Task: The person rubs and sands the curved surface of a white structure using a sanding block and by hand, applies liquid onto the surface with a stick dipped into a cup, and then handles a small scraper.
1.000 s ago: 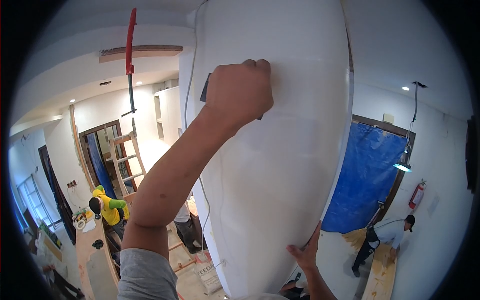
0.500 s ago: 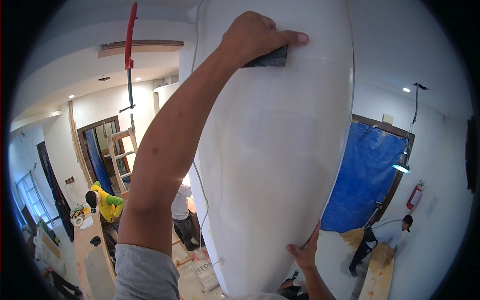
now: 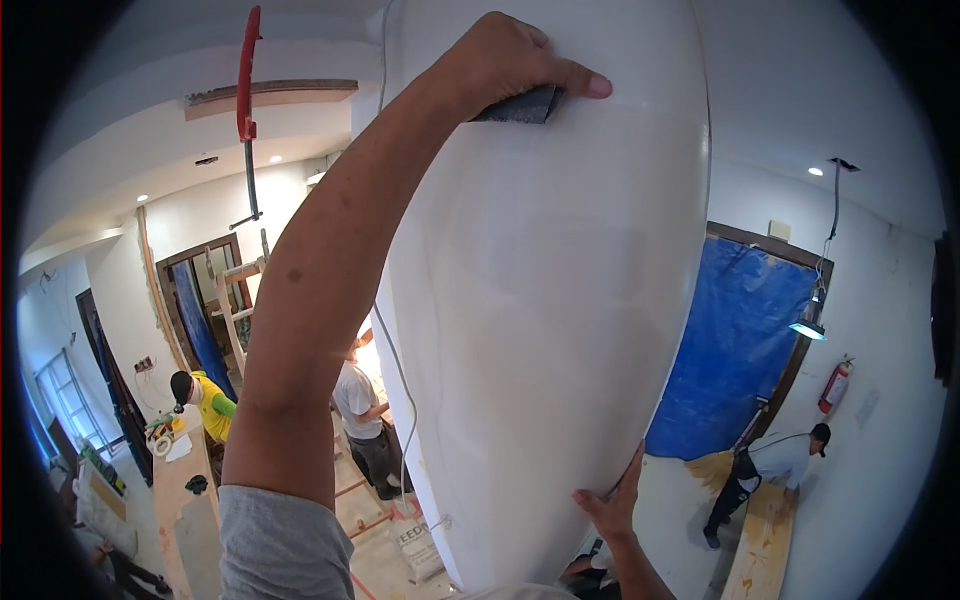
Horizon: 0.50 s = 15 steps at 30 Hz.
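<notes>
The dark sheet point(image 3: 517, 106) is at the upper middle of the frame, on the white panel point(image 3: 560, 300). The left hand point(image 3: 503, 62) is gripping it, thumb pointing right. At the lower right, the right hand point(image 3: 612, 508) is open against the panel edge. At the lower middle, a bag point(image 3: 420, 553) shows the letters "EED".

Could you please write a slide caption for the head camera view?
The left hand holds a dark pad against a tall white panel while the right hand touches its edge.
</notes>
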Motion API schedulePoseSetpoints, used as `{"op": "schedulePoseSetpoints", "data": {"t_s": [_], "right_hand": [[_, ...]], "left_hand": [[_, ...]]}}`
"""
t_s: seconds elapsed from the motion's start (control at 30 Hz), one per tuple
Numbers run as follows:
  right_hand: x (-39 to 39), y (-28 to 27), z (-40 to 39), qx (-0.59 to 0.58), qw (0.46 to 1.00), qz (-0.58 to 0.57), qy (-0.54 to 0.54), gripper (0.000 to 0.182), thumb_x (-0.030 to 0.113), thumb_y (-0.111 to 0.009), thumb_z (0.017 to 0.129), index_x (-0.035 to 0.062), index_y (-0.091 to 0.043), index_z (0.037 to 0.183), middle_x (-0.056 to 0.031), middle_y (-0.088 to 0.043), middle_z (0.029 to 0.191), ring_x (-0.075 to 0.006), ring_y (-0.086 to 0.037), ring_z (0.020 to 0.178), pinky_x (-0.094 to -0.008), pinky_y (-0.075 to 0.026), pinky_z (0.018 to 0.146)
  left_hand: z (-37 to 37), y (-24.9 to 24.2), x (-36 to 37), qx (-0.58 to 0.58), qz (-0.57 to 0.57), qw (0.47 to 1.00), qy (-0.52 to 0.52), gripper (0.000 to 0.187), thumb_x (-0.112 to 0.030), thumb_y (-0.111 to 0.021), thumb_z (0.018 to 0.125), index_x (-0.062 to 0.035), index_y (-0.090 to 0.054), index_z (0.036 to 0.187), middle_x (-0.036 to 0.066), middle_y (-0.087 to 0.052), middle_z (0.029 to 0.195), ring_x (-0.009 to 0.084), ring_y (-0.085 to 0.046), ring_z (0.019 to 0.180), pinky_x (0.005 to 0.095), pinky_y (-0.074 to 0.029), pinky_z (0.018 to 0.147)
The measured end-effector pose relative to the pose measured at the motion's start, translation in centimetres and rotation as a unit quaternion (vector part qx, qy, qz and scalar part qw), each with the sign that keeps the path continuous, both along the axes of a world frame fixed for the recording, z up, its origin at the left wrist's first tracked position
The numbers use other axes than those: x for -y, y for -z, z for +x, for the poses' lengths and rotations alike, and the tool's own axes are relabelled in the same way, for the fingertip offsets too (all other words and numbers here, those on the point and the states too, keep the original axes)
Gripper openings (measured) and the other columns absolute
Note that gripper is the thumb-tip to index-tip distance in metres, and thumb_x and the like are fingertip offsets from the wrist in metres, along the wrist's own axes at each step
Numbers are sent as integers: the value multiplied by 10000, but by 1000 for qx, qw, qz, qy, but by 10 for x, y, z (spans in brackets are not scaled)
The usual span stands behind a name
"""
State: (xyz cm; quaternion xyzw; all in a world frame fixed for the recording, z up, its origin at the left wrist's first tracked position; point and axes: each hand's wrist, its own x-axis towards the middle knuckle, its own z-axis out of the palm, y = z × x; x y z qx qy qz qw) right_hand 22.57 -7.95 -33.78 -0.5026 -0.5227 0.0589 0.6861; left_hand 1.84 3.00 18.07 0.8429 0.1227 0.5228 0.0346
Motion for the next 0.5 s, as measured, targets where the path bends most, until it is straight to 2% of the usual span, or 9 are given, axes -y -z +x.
{"op": "schedulePoseSetpoints", "data": {"t_s": [0.1, 0.3, 0.4, 0.5], "right_hand": [[1, -2, 2, 7, 1000, -6, 2, 1390, 483, -919, 598, -16, -39, 1551, -229, -349, 1460, -362, -410, 1323, -458, -365, 1086], [2, -7, 1, 16, 1000, -18, 3, 1380, 456, -924, 597, -12, -45, 1553, -221, -360, 1448, -350, -423, 1316, -462, -379, 1076], [3, -8, 1, 17, 1000, -20, 1, 1374, 441, -923, 602, -11, -41, 1554, -219, -359, 1449, -348, -427, 1314, -464, -381, 1078], [1, -8, -1, 9, 1000, -15, -7, 1377, 434, -922, 604, -10, -30, 1555, -219, -349, 1459, -352, -421, 1322, -464, -379, 1083]], "left_hand": [[-1, 5, 13, 0, -36, 999, 9, 473, -424, -928, 560, -75, -609, 581, 21, -524, 558, 112, -495, 505, 259, -431, 512], [-3, 7, 6, 14, -40, 999, 24, 415, -359, -922, 567, -78, -617, 585, 21, -532, 558, 108, -503, 513, 250, -409, 503], [-4, 8, 2, -3, -25, 999, 37, 367, -360, -857, 654, -59, -647, 650, 33, -562, 596, 99, -479, 501, 252, -390, 483], [-11, 4, 12, -9, -31, 999, 1, 303, -305, -860, 644, -58, -710, 735, 61, -630, 624, 152, -566, 556, 303, -468, 524]]}}
